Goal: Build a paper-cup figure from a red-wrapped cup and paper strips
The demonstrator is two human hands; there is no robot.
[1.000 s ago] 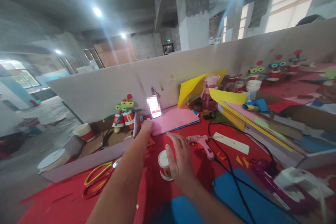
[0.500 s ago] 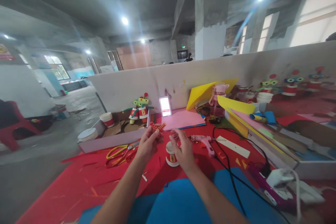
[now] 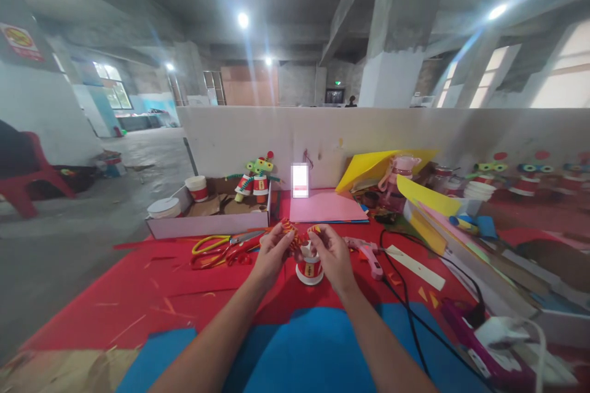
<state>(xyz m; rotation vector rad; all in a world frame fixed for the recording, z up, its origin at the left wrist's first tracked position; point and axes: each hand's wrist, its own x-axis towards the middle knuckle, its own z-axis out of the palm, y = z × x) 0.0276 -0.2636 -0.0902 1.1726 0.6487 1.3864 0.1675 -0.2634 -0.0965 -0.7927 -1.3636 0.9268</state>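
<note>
Folded strip — pinched by the left hand.

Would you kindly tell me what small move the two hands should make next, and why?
Perhaps the bare left hand and bare right hand should ease slightly apart: both pinch red-and-yellow pleated paper close together, partly hiding the top of the white-and-red paper cup, and whether it is one strip or two is unclear.

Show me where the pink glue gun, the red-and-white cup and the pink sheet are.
Pink glue gun (image 3: 369, 250), head view: upper handle, near the body.
Red-and-white cup (image 3: 310, 269), head view: label on its side.
Pink sheet (image 3: 328, 207), head view: middle of its top face.
</note>
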